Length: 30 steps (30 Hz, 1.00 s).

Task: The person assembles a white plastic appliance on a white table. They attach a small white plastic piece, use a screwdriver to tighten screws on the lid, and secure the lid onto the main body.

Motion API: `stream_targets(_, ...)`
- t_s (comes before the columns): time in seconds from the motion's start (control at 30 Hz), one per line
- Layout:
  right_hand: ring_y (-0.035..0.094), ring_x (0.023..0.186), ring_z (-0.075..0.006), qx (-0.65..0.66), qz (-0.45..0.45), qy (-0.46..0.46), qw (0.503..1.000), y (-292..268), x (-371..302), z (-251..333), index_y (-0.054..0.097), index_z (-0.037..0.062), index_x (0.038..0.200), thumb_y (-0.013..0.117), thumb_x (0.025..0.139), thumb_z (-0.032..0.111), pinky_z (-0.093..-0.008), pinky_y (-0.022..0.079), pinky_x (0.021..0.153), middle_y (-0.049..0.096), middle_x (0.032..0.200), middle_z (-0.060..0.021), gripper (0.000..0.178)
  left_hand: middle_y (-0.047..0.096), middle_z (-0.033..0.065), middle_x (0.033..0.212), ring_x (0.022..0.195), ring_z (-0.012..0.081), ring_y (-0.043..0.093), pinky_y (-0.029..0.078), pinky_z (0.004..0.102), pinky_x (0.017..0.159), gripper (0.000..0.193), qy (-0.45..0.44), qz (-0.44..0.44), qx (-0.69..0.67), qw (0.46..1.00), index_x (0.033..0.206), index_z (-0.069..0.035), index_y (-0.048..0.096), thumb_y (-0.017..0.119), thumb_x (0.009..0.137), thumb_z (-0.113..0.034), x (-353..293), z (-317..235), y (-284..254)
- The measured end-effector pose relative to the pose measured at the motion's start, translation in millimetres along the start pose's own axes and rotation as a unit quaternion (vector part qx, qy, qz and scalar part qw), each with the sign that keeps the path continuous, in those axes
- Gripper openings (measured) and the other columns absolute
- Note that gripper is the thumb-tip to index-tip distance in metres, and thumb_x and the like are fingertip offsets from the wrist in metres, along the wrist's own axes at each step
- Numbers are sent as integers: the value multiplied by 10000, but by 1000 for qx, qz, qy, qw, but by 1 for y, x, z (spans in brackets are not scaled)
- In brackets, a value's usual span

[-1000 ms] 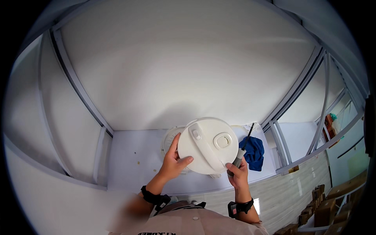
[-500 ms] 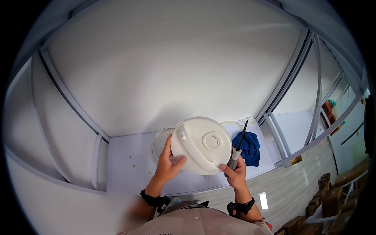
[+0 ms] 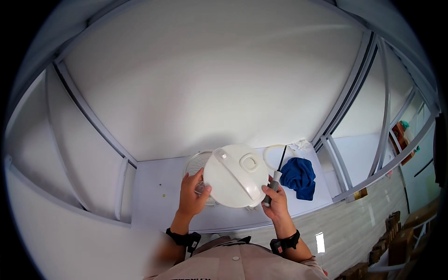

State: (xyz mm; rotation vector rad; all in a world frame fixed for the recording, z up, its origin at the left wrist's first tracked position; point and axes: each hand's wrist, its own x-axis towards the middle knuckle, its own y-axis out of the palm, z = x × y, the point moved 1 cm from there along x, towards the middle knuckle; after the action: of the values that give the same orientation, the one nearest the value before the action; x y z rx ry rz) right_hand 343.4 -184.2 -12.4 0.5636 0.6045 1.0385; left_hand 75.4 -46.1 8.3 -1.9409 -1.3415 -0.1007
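Observation:
A round white appliance lid [image 3: 223,184] with a raised bar handle and a small round-cornered vent is held over the table between my hands. My left hand [image 3: 191,193] grips its left edge, thumb on top and fingers on the rim. At the lower right edge, my right hand [image 3: 276,205] is closed around a screwdriver [image 3: 272,187] with a grey and white handle, its dark shaft pointing up and away. The right fingers also meet the lid's rim. Partly hidden behind the lid lies a round, pale, ridged tray or plate [image 3: 195,162].
A crumpled blue cloth [image 3: 298,178] lies to the right on the white table [image 3: 154,186]. Beyond it are a thin pale ring [image 3: 265,156] and some crumpled white material [image 3: 302,145]. Grey frame posts [image 3: 333,161] stand at both sides, with a white wall behind.
The lid has been tilted and turned slightly, its handle bar now running more diagonally and its vent farther up. The screwdriver stays in my right hand, shifted slightly left.

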Motion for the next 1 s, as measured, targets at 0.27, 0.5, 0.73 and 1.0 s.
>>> stream_targets(0.27, 700, 980, -172, -72, 15, -5, 997, 22, 31, -45, 508, 7, 1471, 743, 937, 61, -317, 568, 847, 691, 1229, -73, 585, 527, 193, 1466, 1348, 311, 530, 309, 530, 1216, 679, -97, -95, -188, 973, 1595, -16, 392, 631, 1003, -245, -13, 25, 5)
stream_targets(0.5, 619, 911, -101, -194, 37, -24, 980, 46, 46, -63, 612, -11, 1273, 759, 940, 91, -278, 519, 820, 692, 1045, -27, 378, 368, 194, 1614, 1431, 286, 442, 379, 414, 1193, 815, -146, -148, -323, 923, 1669, -32, 143, 612, 1015, -159, -6, 35, 9)
stream_targets(0.73, 578, 940, -112, -263, 15, -63, 963, 37, 61, -76, 563, -17, 1306, 777, 955, 151, -284, 504, 853, 646, 1073, -28, 444, 388, 188, 1597, 1419, 286, 454, 387, 409, 1188, 818, -178, -153, -340, 911, 1660, -26, 163, 630, 995, -121, 0, 35, 10)
stream_targets(1.0, 608, 1025, -113, -207, 58, -56, 975, 48, 51, -50, 540, 20, 1412, 729, 984, 94, -286, 502, 919, 673, 1184, -33, 474, 392, 203, 1558, 1407, 311, 448, 388, 438, 1179, 845, -152, -136, -255, 945, 1644, -1, 193, 670, 958, -131, 11, 18, 2)
